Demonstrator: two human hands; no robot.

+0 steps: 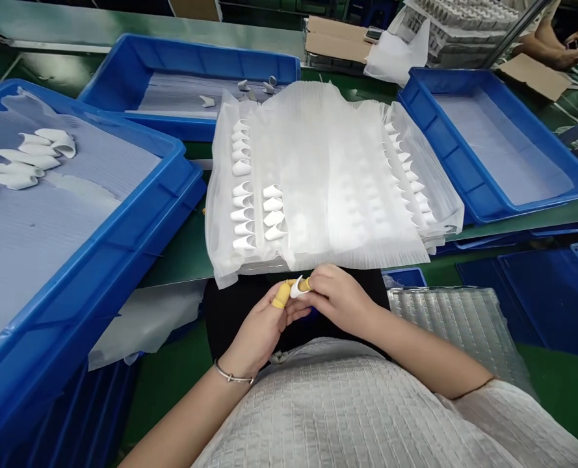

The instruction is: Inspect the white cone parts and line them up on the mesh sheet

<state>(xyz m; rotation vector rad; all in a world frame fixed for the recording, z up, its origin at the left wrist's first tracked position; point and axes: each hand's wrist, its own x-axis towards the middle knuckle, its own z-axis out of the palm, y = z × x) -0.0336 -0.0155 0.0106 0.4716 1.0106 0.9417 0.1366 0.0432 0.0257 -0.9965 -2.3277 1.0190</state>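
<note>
Above my lap, at the front edge of the bench, both my hands hold one small white curved hollow piece [297, 288]. My left hand [269, 318] pinches it from the left, with yellow finger cots on the thumb and a finger. From the other side, my right hand [337, 296] grips it, a yellow-covered fingertip at its opening. Just beyond lies a tray [264, 265] with rows of similar white pieces [244, 214], mostly covered by a translucent white sheet [313, 175].
A blue bin [137, 195] at left holds several white pieces [39, 153]. Another blue bin [181, 52] behind it has a few more. At right stands a lined blue bin [464, 156]. Clear plastic trays [459, 325] sit low on the right. Another person's hand [569, 57] shows far right.
</note>
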